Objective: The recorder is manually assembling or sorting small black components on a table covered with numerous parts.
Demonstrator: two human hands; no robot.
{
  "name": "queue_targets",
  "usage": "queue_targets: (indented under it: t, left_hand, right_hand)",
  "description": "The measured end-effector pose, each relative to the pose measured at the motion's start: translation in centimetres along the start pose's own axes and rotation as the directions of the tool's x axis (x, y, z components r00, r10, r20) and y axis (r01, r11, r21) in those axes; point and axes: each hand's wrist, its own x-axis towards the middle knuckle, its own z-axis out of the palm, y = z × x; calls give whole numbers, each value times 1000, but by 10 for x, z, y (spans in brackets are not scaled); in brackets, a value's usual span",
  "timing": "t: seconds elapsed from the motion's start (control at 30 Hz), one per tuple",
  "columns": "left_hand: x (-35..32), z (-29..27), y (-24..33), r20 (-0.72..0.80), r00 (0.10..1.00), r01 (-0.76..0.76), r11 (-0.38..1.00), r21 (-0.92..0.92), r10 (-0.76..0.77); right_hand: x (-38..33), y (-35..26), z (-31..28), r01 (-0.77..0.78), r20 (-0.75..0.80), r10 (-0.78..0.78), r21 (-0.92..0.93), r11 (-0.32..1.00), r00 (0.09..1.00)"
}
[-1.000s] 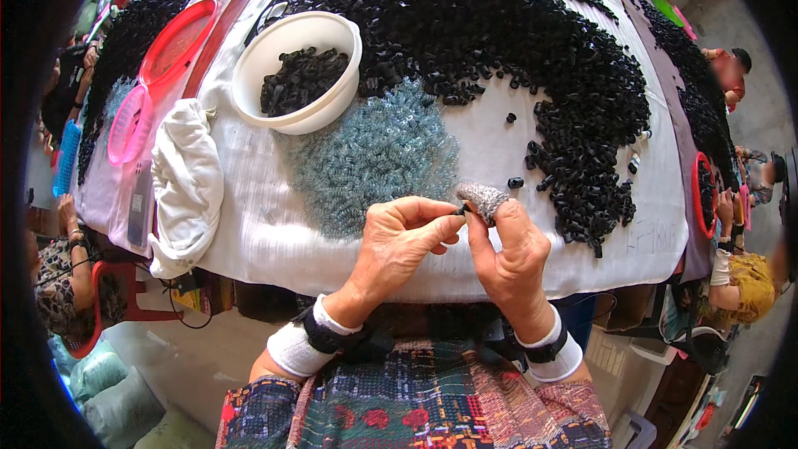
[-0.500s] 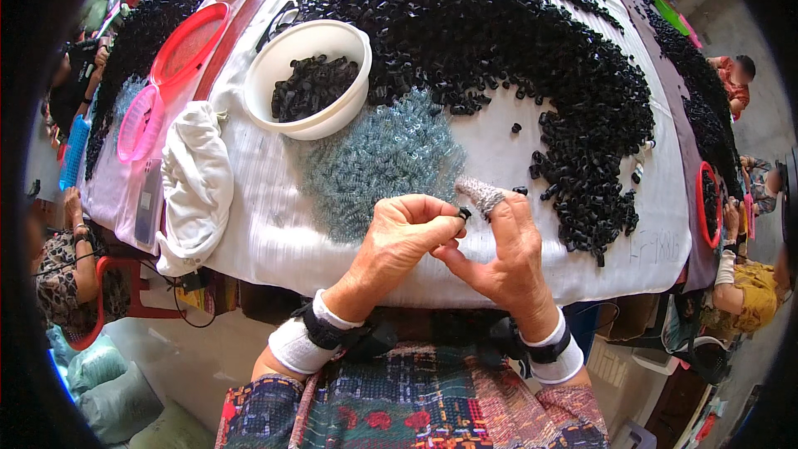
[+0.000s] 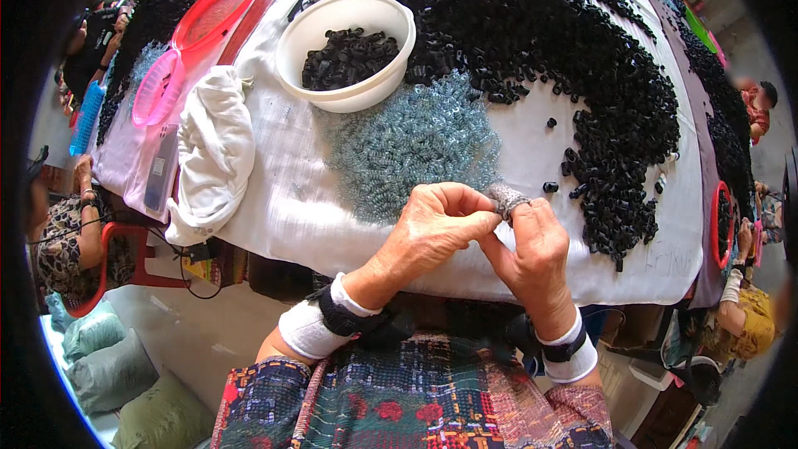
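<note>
My left hand point(image 3: 436, 229) is closed in a pinch, thumb against forefinger, over the front part of the white cloth. Half a second ago a small black plastic piece showed in this pinch; fingers now cover it. My right hand point(image 3: 536, 249) meets it, its thumb and forefinger closed at the left fingertips. A grey knitted finger cover point(image 3: 507, 198) wraps the right forefinger. What the right fingertips grip is hidden. Just beyond the hands lies a heap of small shiny coil springs point(image 3: 407, 150). Behind and to the right spreads a large pile of black plastic pieces point(image 3: 532, 33).
A white bowl point(image 3: 287, 58) with black pieces stands behind the springs. A crumpled white cloth point(image 3: 216, 145), a phone point(image 3: 158, 175), a pink basket point(image 3: 140, 104) and a red sieve point(image 3: 183, 43) lie at left. Other people sit at both sides. Filled sacks point(image 3: 112, 374) rest on the floor.
The two hands have come together at the fingertips, and the covered right forefinger has bent in over the black piece. The whole view has shifted, so the table things appear farther right and higher.
</note>
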Motion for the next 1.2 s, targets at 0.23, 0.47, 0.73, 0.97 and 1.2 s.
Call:
queue_targets:
  t: [0.23,0.47,0.73,0.97,1.2]
  left_hand:
    - [0,-8,-2,24,999,50,991,-124,-47]
    - [0,-5,6,57,998,3,1000,-17,-2]
    - [-2,-8,8,151,987,43,995,95,-57]
    - [8,-32,32,-31,998,-56,967,-248,50]
    - [22,-86,78,-283,946,-258,892,-370,157]
  right_hand:
    - [-1,4,-1,-38,39,36,43,998,999]
    - [-10,5,2,11,14,-11,28,1000,1000]
    - [-7,2,-1,9,-47,-6,69,998,999]
    - [-19,50,-22,-215,-109,210,-37,976,972]
    - [-17,65,-15,-199,-38,196,-266,943,980]
